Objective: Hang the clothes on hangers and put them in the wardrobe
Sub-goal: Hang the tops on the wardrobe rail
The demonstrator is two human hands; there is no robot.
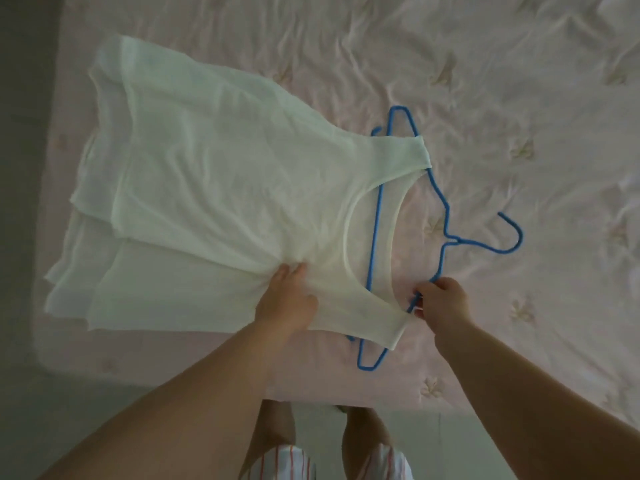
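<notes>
A pale cream sleeveless top [207, 188] lies flat on the bed, its neck opening towards the right. A blue hanger [446, 216] lies partly inside the top, its hook pointing right and its bar showing through the neck opening. The far strap covers one end of the hanger; the other end sticks out below the near strap. My left hand [289, 299] pinches the fabric just below the near armhole. My right hand [441, 299] grips the hanger's near arm beside the near strap.
The bed [519, 98] has a wrinkled pink quilted cover with small tufts. Its near edge runs across the lower part of the view, its left edge by a dark floor strip [24, 168]. My legs and striped shorts [287, 462] show below.
</notes>
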